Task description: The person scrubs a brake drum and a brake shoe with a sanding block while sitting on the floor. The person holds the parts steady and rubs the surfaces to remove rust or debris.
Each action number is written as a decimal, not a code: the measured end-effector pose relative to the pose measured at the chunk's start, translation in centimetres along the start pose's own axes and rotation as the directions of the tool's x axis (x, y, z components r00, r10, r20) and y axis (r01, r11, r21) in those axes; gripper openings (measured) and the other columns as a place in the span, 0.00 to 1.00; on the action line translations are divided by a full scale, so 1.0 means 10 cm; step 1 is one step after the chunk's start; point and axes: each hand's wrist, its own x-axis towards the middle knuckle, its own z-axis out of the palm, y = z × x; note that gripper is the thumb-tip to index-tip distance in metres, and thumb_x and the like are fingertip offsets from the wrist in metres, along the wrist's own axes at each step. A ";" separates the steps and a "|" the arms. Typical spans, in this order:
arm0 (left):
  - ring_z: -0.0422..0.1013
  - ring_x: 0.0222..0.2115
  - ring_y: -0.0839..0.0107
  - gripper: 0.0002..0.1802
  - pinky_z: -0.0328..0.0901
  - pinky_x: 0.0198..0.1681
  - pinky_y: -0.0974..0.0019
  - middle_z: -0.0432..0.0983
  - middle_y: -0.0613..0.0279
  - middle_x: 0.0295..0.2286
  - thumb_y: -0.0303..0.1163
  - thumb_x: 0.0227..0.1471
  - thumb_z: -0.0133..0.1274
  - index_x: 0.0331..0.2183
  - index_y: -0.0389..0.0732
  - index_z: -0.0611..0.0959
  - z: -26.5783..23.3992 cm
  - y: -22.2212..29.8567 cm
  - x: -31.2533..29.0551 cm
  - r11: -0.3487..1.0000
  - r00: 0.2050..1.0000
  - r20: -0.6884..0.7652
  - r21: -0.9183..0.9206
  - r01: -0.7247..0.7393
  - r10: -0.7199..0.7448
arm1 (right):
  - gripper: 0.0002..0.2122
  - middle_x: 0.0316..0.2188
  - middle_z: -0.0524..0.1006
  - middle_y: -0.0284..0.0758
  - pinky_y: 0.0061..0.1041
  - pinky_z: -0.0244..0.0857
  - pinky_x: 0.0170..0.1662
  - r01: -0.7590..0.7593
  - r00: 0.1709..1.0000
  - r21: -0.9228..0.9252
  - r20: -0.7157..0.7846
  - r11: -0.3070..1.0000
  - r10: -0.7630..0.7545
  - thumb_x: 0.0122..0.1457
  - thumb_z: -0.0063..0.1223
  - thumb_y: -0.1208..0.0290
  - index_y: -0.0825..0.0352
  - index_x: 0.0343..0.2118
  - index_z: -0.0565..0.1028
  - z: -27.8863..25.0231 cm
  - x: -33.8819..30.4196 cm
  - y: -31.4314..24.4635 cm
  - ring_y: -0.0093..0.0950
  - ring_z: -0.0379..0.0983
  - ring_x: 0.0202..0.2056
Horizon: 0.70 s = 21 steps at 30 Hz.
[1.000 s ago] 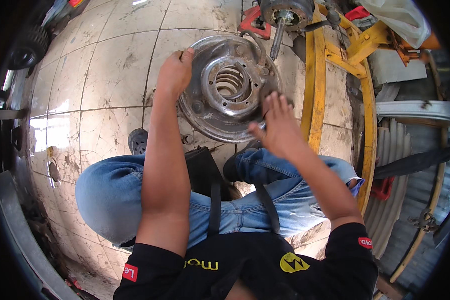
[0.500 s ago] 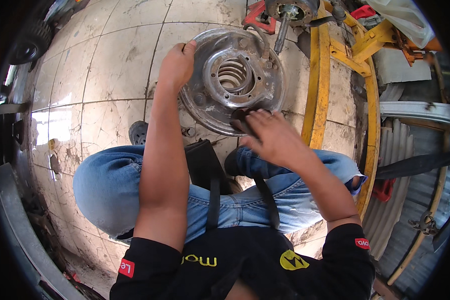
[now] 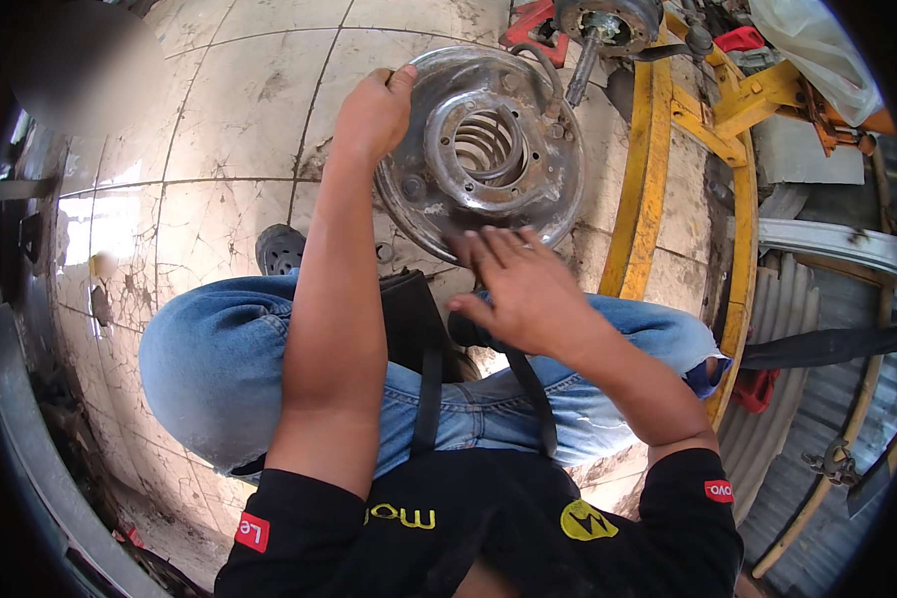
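Note:
A round, worn metal brake backing plate [image 3: 563, 184] is propped up in front of my knees, with a ring of bolt holes around its central opening. Through that opening a coil spring [image 3: 480, 154] shows. My left hand [image 3: 377, 115] is closed on the plate's upper left rim, its thumb on the near face and its other fingers hidden behind. At the lower rim, my right hand [image 3: 533, 289] presses a dark flat piece [image 3: 458, 245] to the metal; motion blur and the fingers hide most of it. A dark hose [image 3: 548, 72] curves at the plate's upper right.
To the right stands a yellow metal frame [image 3: 643, 169]. Beyond the plate are a hub with a splined shaft [image 3: 586, 68] and a red stand [image 3: 538, 30]. Corrugated sheets [image 3: 762, 369] lie at the far right. Cracked tiles [image 3: 224, 120] cover the floor.
My right hand has swept slightly left along the lower rim with the dark piece. My left hand keeps its hold. The whole view has shifted a little.

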 end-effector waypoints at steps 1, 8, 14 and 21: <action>0.70 0.49 0.44 0.32 0.63 0.53 0.53 0.75 0.38 0.45 0.52 0.62 0.39 0.49 0.32 0.76 0.01 0.01 0.00 1.000 1.000 0.012 -0.001 0.003 -0.003 | 0.33 0.53 0.71 0.52 0.43 0.51 0.64 0.017 0.999 0.040 -0.052 0.999 -0.015 0.63 0.38 0.43 0.73 0.56 0.67 0.06 0.01 -0.01 0.47 0.65 0.58; 0.70 0.49 0.44 0.33 0.62 0.54 0.52 0.74 0.37 0.46 0.53 0.62 0.39 0.50 0.31 0.76 0.02 -0.10 0.02 1.000 1.000 -0.005 -0.008 0.008 -0.008 | 0.25 0.54 0.71 0.51 0.42 0.58 0.61 -0.211 0.881 0.112 0.452 0.971 0.139 0.66 0.41 0.54 0.68 0.58 0.66 -0.41 0.10 0.33 0.42 0.67 0.56; 0.70 0.49 0.46 0.33 0.62 0.53 0.54 0.75 0.38 0.44 0.53 0.62 0.39 0.49 0.30 0.77 0.04 -0.06 0.05 1.000 1.000 -0.023 0.006 0.013 -0.012 | 0.21 0.56 0.71 0.44 0.42 0.61 0.59 -0.108 0.979 0.196 -0.152 0.975 0.139 0.65 0.45 0.59 0.62 0.58 0.67 -0.48 0.12 0.23 0.41 0.68 0.56; 0.71 0.47 0.44 0.32 0.63 0.52 0.53 0.76 0.38 0.42 0.53 0.62 0.40 0.47 0.31 0.78 0.04 -0.06 0.05 1.000 1.000 -0.018 -0.017 0.013 -0.013 | 0.29 0.67 0.56 0.38 0.48 0.39 0.67 0.084 0.989 0.016 -0.124 0.996 -0.081 0.65 0.37 0.46 0.60 0.63 0.62 0.15 0.31 0.29 0.44 0.44 0.68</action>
